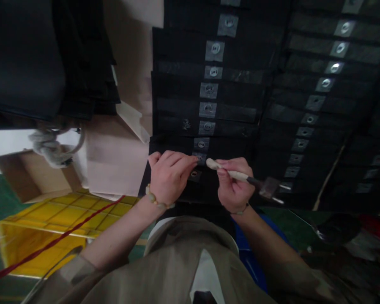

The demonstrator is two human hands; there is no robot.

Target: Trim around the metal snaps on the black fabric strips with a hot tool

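the left hand [169, 181] curves down and presses a long black cloth strip [228, 145] steady by a round silver eyelet [200, 158], while the right hand [236, 183] pinches a thin pale tool with a dark tip [237, 175] firmly.

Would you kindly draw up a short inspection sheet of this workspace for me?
Surface: overlapping black fabric panels, each with a grey square patch and round metal eyelet.
Job's things: cream-handled tool with a dark square head; round metal eyelet beside the fingertips.
Clutter: pile of dark cloth; tan cardboard box; bundled grey cord.
Hands: left hand rests on the panels; right hand grips the tool.
Cables: thin red cord across a yellow plastic crate.
Surroundings: green floor; blue object below the right forearm.
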